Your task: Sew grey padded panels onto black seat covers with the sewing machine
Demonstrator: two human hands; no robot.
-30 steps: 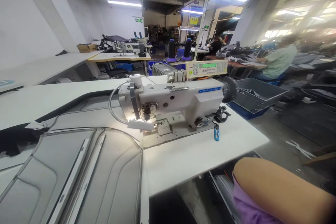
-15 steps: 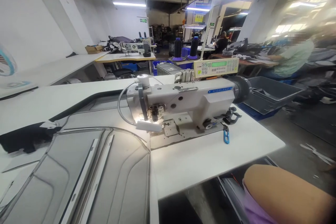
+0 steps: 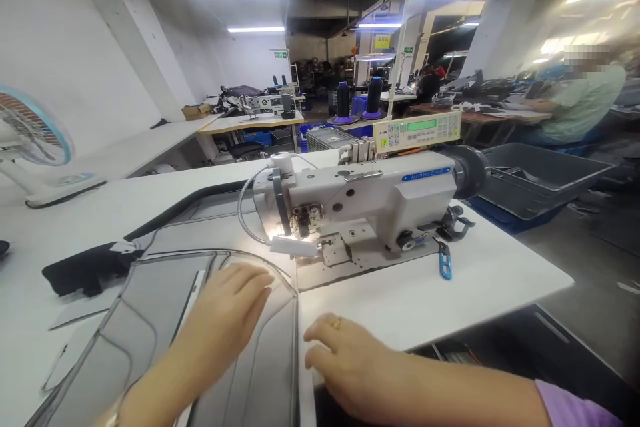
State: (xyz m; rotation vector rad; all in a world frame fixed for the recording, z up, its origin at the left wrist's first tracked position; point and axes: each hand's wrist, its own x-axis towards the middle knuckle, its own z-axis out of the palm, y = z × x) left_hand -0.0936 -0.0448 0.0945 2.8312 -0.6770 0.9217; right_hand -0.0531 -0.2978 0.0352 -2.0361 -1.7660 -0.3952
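A large grey sewn panel (image 3: 273, 353) with dark piping lies on the white table, its upper edge near the needle area of the sewing machine (image 3: 370, 193). My left hand (image 3: 233, 303) is over the panel's upper part, fingers loosely bent; nothing shows in them. Whether the fingertips press on the cloth, I cannot tell. By the panel's right edge, my right hand (image 3: 350, 360) hangs at the table's front, thumb and fingers apart and nothing held. Two pale strips (image 3: 197, 287) run down the panel, partly covered by my left forearm.
Blue-handled thread snips (image 3: 445, 260) lie right of the machine. Dark cloth (image 3: 90, 263) rests on the left of the table (image 3: 500, 273), with a fan (image 3: 37, 127) behind. Thread cones (image 3: 343, 103), a control panel (image 3: 417, 130) and a grey bin (image 3: 545, 177) stand beyond. A co-worker (image 3: 585, 97) sits at right.
Both my hands have come into view, the left over the panel and the right beside its edge. The camera view has shifted a little, so the scene sits further right.
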